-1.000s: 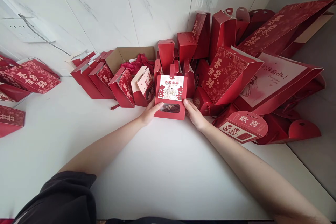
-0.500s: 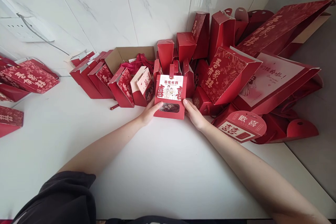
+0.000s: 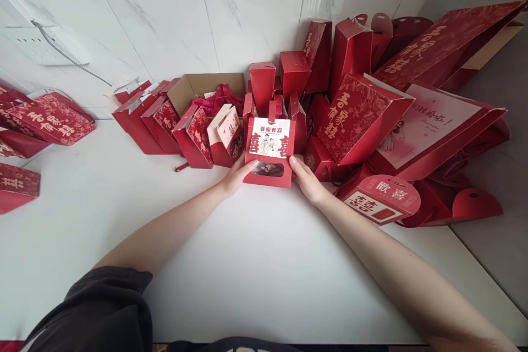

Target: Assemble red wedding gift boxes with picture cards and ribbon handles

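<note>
Between my two hands is a red gift box [image 3: 269, 180], with a printed couple on its white panel, a small dark window below and a strap at the top. My left hand [image 3: 235, 179] grips its left side, thumb on the front. On the opposite side my right hand [image 3: 306, 179] presses with the thumb at the edge; its other fingers are mostly hidden behind. Close to the left hand stands a cream-and-red gift box [image 3: 225, 140]. A red box with gold print [image 3: 319, 162] sits just past my right hand.
Several red gift bags [image 3: 140, 126] lean in a row on the left, before a cardboard box [image 3: 198, 85] holding red ribbon [image 3: 223, 100]. Larger bags [image 3: 358, 115] crowd the right. More bags [image 3: 58, 118] lie far left on the white table [image 3: 231, 275], below a wall socket [image 3: 45, 47].
The whole view has shifted very slightly. Both hands keep the same hold on the gift box, and nothing else has visibly moved.
</note>
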Available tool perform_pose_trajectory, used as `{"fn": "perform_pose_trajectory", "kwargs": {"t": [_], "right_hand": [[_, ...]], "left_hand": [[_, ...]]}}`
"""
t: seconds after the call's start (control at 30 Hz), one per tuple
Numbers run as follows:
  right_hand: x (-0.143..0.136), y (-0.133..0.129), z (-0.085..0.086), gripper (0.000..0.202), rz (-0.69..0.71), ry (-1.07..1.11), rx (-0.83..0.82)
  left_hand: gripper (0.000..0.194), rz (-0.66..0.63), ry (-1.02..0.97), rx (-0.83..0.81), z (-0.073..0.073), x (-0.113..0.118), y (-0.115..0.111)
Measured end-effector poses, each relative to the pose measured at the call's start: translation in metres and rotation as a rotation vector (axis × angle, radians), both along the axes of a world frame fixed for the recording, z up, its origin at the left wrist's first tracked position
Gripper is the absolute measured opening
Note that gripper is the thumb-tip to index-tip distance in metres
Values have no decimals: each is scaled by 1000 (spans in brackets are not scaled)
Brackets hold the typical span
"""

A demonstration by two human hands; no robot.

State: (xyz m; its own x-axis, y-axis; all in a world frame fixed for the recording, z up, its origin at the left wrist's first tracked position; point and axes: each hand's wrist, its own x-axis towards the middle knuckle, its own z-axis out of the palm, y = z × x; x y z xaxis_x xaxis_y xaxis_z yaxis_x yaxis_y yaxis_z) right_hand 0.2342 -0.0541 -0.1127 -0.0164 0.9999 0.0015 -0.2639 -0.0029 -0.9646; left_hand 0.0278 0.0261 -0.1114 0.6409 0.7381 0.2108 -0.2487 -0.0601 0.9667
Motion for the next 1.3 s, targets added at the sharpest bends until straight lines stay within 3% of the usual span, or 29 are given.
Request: {"fn": "perform_pose_trajectory", "kwargs": {"t": [0.43,0.57,0.7,0.9,1.0,1.1,1.3], "right_hand": [[0,0,0,54,7,-16,-1],[-1,-4,1,50,-42,-76,95],[-1,-10,4,45,-124,-158,255],[-9,-20,17,51,-202,-130,299],[-14,-25,30,53,-244,-47,316],[-17,-33,46,53,-262,-90,351],[-16,-46,63,63,-265,-179,436]], "left_hand": [[53,1,2,14,-1,1,0],[54,99,72,206,-1,-2,-4],[72,154,120,451,-2,-6,-9],[62,200,152,391,1,-6,-12],[67,207,99,168,18,-2,-20],[82,-7,140,-135,47,1,-36],[75,-151,77,-316,114,-8,-66]]}}
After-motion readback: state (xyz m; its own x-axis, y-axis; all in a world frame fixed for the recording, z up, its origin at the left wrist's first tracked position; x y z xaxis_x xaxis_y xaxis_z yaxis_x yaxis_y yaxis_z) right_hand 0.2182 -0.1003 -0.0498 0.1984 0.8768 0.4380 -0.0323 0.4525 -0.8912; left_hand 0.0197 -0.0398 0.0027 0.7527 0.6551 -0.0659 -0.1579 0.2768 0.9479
